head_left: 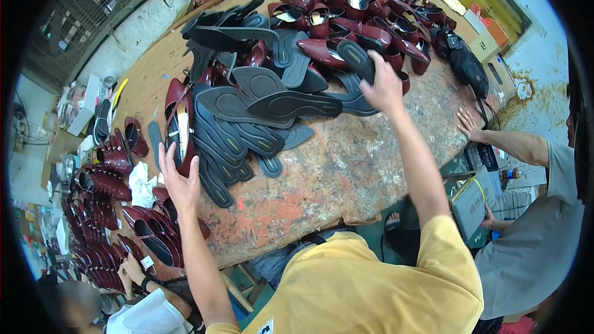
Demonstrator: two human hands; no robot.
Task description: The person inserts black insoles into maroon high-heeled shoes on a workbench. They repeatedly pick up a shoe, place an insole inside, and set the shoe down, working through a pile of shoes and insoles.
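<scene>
My right hand (382, 86) reaches far across the worktable (346, 167) and grips one dark grey shoe sole (357, 59), lifted above a heap of maroon shoes (359, 6). My left hand (180, 180) is open with its fingers spread. It lies at the near left of the table, against a maroon shoe (178, 125) and the edge of a fanned pile of grey soles (247, 117). More maroon shoes (145, 229) lie just below that hand.
A person in a grey shirt stands at the right with a hand (468, 125) on the table edge. Another person's hand (131, 270) works at the lower left among rows of maroon shoes (99, 192). Black shoes (464, 62) lie at the far right.
</scene>
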